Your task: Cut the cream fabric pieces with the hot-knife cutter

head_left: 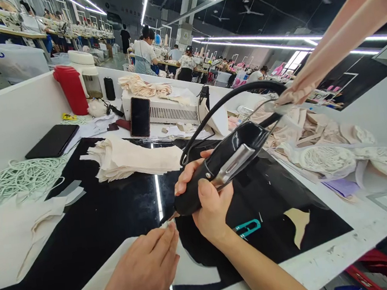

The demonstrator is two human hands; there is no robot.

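My right hand [208, 199] is closed around a black corded handheld tool [223, 165] with a silver lever along its side. The tool tilts down to the left, its narrow tip close to my left fingertips. My left hand [144, 262] lies with its fingers stretched out together on a white fabric piece [199, 270], pressing near that tip; its thumb is hidden. The fabric lies on a glossy black mat [119, 228]. A pink fabric strip [338, 35] is tied to the tool's rear end. Teal thread snips [248, 228] lie right of my right wrist.
A stack of cream fabric pieces [135, 156] lies ahead, with more white fabric [12, 240] at left beside pale green cord [26, 178]. A phone [140, 117], tablet [52, 141] and red cup [71, 91] stand or lie behind. Lace bra parts [328, 160] pile at right. People sew beyond.
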